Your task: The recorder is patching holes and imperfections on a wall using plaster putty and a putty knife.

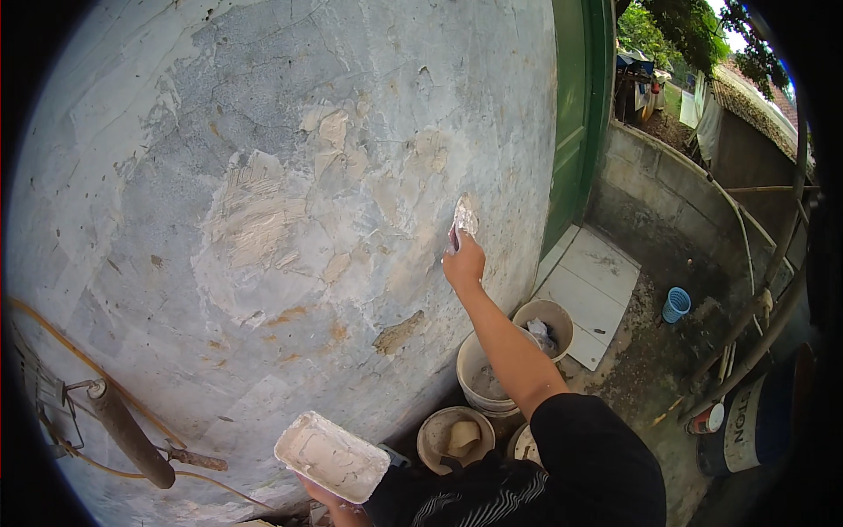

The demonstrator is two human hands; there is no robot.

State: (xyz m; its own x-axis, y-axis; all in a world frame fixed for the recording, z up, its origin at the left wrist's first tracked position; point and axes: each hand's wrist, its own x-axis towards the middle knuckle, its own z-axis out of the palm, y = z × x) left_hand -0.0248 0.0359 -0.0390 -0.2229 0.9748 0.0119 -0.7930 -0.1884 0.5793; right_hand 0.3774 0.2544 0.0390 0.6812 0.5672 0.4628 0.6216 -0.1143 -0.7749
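My right hand [463, 261] grips a putty knife [464, 215] smeared with pale filler, held up at the cracked grey-white wall [378, 123] just left of the green door. Pale rough patches of filler [255, 215] cover parts of the wall. Low at the bottom, my left hand [320, 494] holds a rectangular tub [334, 448] coated and partly filled with pale paste; most of that hand is hidden beneath the tub.
Several buckets [474, 378] stand along the wall's foot below my right arm. A paint roller [118, 422] and orange hose [61, 338] are at left. Right are white tiles [588, 290] beside the door [575, 97], a blue cup [676, 303], leaning poles [746, 342] and a drum [755, 413].
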